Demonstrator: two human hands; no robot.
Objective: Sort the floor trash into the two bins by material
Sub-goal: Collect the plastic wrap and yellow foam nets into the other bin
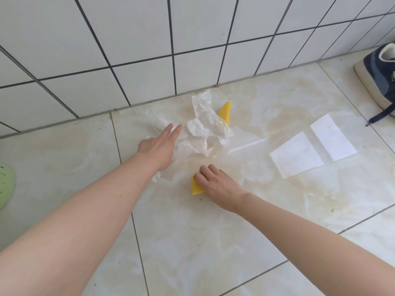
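Cataloguing floor [192, 242] trash against the tiled wall, with risks noted per item

1. Crumpled translucent wrapper [203, 129], largest piece, lying near the wall base. Left hand [159, 145] rests on its near edge, fingers [174, 130] straight and close together, gripping nothing. Risk: thin film likely slides or springs back under a flat palm; a gather with only one edge may drag it across the stained tile or leave part behind

2. Two flat white paper sheets [297, 154], [332, 137], side by side, well apart from both hands, untouched. Risk: lying flush on glossy tile, they look hard to lift by an edge; white on pale floor, easily overlooked or mixed with the film despite different material

3. Yellow ribbed piece [225, 112], half tucked behind the wrapper by the wall. Risk: could be scooped up inside the wrapper and binned wrongly

4. Yellow piece [195, 188], smallest visible, under the right hand [215, 181], whose fingers curl over it; a full grasp cannot be confirmed. Risk: it may slip out sideways

Bins: not in view, so the carry direction is unknown

Non-trash nearby: dark shoe [378, 73], green item [6, 184]
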